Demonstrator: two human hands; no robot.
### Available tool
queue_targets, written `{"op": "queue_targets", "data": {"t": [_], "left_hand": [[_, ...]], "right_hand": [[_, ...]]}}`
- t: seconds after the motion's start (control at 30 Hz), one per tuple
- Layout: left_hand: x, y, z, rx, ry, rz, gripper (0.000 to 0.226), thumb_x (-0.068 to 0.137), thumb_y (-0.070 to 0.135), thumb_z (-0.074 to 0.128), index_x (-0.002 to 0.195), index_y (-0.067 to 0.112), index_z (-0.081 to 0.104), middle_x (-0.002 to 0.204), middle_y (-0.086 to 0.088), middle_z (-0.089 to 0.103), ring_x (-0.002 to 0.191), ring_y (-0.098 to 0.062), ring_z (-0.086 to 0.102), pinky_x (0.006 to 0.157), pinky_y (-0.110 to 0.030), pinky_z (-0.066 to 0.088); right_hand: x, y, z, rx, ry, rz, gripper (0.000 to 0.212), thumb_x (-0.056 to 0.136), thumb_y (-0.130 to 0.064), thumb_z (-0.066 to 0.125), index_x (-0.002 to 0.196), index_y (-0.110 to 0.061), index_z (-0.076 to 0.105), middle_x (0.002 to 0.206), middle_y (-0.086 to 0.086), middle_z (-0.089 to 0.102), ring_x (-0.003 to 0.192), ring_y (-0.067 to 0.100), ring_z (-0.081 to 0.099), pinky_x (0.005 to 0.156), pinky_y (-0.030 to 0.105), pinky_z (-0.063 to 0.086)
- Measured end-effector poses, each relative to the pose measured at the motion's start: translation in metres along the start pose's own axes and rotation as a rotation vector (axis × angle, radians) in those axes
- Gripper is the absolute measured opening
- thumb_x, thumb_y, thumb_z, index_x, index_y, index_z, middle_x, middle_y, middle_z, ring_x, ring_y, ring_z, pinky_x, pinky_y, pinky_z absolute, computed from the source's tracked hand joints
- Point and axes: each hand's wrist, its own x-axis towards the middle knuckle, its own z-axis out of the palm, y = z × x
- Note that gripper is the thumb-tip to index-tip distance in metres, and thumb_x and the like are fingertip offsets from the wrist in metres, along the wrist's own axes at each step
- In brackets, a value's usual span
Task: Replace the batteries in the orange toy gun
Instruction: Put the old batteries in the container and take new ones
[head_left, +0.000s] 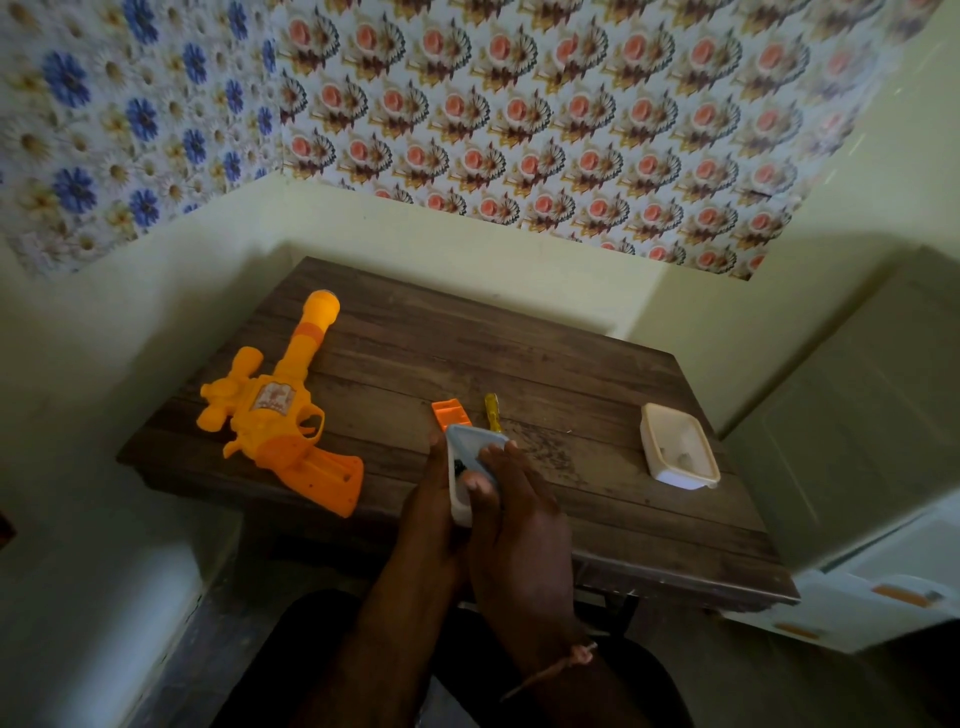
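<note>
Hands: both meet at the table's (597, 395) near edge on a small white box (470, 470); the left hand (434, 525) cups it from its left side, the right hand (511, 525) curls fingers over its top, thumb on the open face.
Box: something dark sits inside by the thumb, too small to name, batteries at a guess.
Left of the grip: the gun (283, 410) lies flat, well apart, untouched, grip end toward the near edge.
Just beyond the grip: an orange cover (451, 414) and a yellow screwdriver (492, 418), side by side.
Right of the grip: a white tub (678, 447), well apart.
Progress: the cover looks off already, so the opening is likely done; fitting cells, closing and screwing down remain.
Writing: a sticker on the gun, unreadable.
</note>
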Motion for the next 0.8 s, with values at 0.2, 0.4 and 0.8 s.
{"op": "queue_targets", "data": {"t": [0.2,0.4,0.8], "left_hand": [[0.002,-0.006,0.006,-0.119,-0.216,0.045,0.034,0.101,0.027,0.046,0.087,0.013,0.074,0.082,-0.011,0.069,0.076,-0.022,0.07,0.067,-0.032,0.057],[0.01,0.0,0.002,-0.211,-0.194,-0.051,0.044,0.103,0.043,0.042,0.107,0.011,0.072,0.108,-0.016,0.072,0.094,-0.028,0.069,0.084,-0.044,0.056],[0.023,-0.003,-0.009,-0.389,-0.226,-0.104,0.051,0.09,0.055,0.05,0.106,0.012,0.073,0.108,-0.016,0.071,0.102,-0.032,0.064,0.091,-0.051,0.049]], "right_hand": [[0.03,-0.009,-0.019,0.078,0.24,0.067,0.051,0.09,-0.063,0.018,0.087,-0.029,0.055,0.07,-0.006,0.061,0.064,0.009,0.061,0.057,0.037,0.051],[0.036,-0.007,-0.022,0.253,0.36,0.146,0.019,0.097,-0.042,0.034,0.103,-0.029,0.047,0.088,-0.012,0.058,0.08,0.003,0.061,0.064,0.028,0.054],[0.028,0.043,-0.029,0.568,0.522,0.729,0.024,0.084,-0.007,0.065,0.104,-0.018,0.058,0.101,0.004,0.065,0.087,0.015,0.065,0.071,0.036,0.059]]}}
